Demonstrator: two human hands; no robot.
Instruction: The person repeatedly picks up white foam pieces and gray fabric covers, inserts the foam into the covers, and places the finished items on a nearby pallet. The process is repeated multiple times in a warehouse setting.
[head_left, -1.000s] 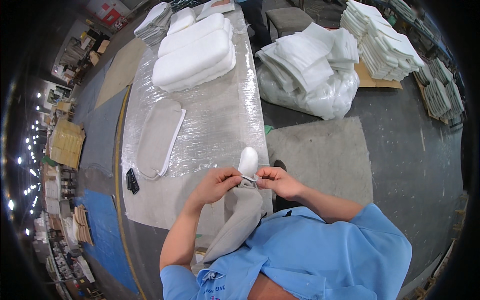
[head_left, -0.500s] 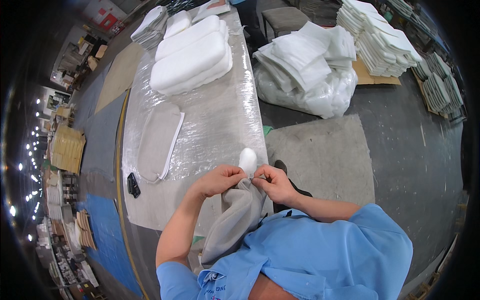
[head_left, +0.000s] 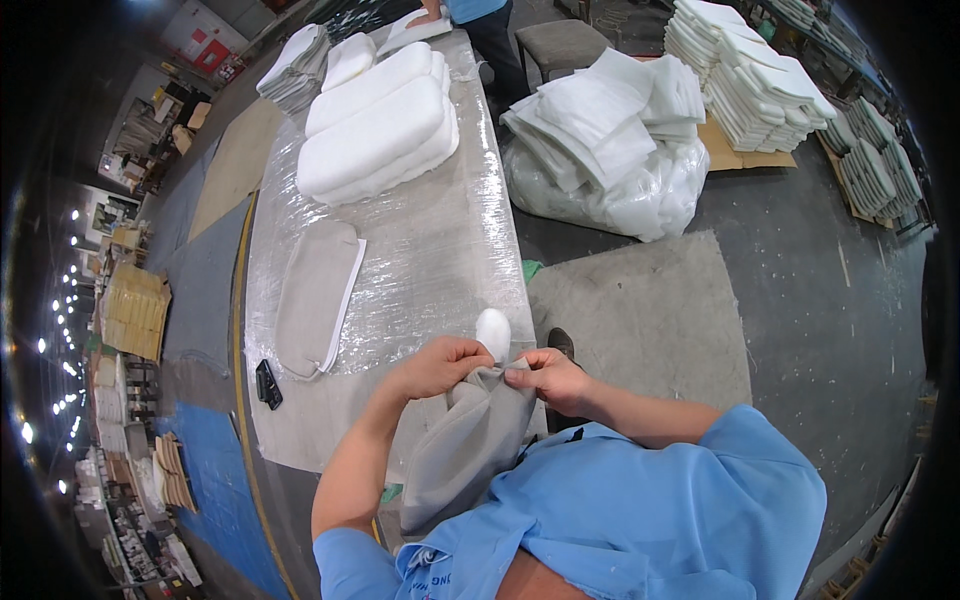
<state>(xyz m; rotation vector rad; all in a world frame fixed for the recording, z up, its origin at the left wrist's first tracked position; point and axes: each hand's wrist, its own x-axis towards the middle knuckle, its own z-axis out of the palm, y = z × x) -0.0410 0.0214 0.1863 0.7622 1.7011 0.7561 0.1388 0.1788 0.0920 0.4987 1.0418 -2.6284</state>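
Observation:
Near the table's front right edge, both my hands pinch the upper edge of a grey fabric cover (head_left: 465, 455). My left hand (head_left: 438, 367) is closed on the edge from the left. My right hand (head_left: 556, 380) grips it a short way to the right, thumb on top. The cover hangs in soft folds toward my body. Just beyond my fingers is a white rounded thing (head_left: 492, 331); its lower part is hidden, and I cannot tell its kind. Another grey cover (head_left: 315, 295) with a white edge strip lies flat on the table at left.
The table (head_left: 430, 240) wears clear plastic film. White cushion pads (head_left: 375, 150) are stacked farther back, and a small black object (head_left: 267, 384) lies at the left edge. On the right floor sit a bagged white padding pile (head_left: 610, 150) and a stool (head_left: 560, 45). A co-worker (head_left: 480, 30) stands behind.
My right hand has turned, its thumb now over the fabric. The cover hangs a little wider and smoother. The far co-worker's hand and body show more, as the view has shifted slightly.

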